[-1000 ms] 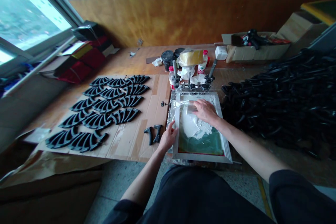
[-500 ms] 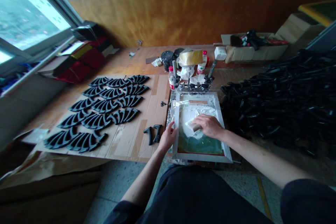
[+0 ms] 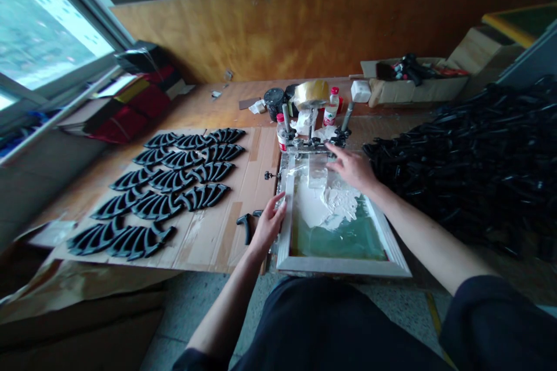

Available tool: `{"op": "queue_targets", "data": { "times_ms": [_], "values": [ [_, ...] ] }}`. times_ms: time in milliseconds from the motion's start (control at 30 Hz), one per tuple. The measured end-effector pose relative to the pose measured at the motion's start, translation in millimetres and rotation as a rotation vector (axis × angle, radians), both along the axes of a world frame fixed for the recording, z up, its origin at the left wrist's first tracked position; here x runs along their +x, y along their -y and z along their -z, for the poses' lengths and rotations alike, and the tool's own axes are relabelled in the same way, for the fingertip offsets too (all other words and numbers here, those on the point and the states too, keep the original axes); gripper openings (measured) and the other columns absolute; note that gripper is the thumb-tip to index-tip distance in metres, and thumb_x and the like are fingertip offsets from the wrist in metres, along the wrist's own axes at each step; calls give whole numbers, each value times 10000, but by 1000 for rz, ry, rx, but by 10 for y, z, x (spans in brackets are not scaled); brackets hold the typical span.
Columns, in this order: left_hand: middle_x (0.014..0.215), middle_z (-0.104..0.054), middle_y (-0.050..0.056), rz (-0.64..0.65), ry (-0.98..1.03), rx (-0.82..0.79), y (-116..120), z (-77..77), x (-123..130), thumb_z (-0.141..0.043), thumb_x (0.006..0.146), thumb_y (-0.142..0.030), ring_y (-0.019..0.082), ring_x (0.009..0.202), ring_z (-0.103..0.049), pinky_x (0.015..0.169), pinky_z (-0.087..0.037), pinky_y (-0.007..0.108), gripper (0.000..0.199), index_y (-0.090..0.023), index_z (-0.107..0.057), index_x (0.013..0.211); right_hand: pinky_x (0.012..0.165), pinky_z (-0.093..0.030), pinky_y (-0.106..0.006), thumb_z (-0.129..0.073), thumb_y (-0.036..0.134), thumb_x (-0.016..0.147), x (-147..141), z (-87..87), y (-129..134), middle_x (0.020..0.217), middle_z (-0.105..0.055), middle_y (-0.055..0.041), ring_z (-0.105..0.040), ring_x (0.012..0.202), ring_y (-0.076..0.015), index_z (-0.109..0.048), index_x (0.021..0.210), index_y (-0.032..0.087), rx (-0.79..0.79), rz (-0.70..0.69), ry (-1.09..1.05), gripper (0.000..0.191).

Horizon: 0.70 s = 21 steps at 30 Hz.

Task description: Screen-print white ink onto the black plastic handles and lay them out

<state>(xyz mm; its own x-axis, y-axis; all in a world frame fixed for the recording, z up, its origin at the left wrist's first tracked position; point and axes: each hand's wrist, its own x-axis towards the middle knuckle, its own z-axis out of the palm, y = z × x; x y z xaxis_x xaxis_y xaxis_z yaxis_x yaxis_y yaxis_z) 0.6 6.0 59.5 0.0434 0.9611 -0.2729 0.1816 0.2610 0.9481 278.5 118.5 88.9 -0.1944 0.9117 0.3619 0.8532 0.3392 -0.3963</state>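
A flat scraper (image 3: 317, 171) lies on the ink-smeared screen frame (image 3: 343, 266), long axis toward the clamps (image 3: 315, 142). The right grip (image 3: 351, 169), wide open, is just beside it; the left grip (image 3: 268, 223) rests flat on the frame's left edge, farther away.

Right hand (image 3: 353, 169) now off plastic scraper (image 3: 317, 171), fingers spread.

Left hand (image 3: 270, 223) low, fingers (image 3: 278, 204) half curled, right hand (image 3: 352, 169) higher, fingers (image 3: 337, 153) seemingly spread
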Motion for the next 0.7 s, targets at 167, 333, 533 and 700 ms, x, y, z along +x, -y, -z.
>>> {"op": "queue_targets", "data": {
  "times_ms": [167,333,533,700],
  "values": [
    [812,-633,31,-154,209,208,-242,-578,155,-407,866,-658,124,636,-559,556,-441,224,566,-180,-651,1044,563,-485,-204,-386,213,952,711,229,81,802,-730,-92,-631,631,-124,-686,1019,47,67,281,188,349],
    [1004,-658,67,-136,389,378,-582,-833,339,-441,884,-598,158,883,-643,667,-520,240,474,-203,-560,1118,638,-501,-214,-511,371,921,326,797,585,823,-701,-55,-620,697,-126,-681,849,123,-67,45,286,309],
    [973,-684,122,-80,441,-183,-34,-190,639,-488,832,-656,179,734,-663,555,-511,262,578,-156,-539,1118,763,-453,-300,-555,273,908,-390,935,951,910,-648,-111,-605,889,-220,-585,906,149,-322,24,236,128],
    [942,-682,108,-73,595,-530,452,380,688,-467,867,-599,186,809,-670,623,-533,281,469,-153,-596,937,812,-436,-299,-502,243,937,-635,801,1246,919,-642,-77,-565,932,-203,-567,899,184,-233,-242,70,96]
  ]
}}
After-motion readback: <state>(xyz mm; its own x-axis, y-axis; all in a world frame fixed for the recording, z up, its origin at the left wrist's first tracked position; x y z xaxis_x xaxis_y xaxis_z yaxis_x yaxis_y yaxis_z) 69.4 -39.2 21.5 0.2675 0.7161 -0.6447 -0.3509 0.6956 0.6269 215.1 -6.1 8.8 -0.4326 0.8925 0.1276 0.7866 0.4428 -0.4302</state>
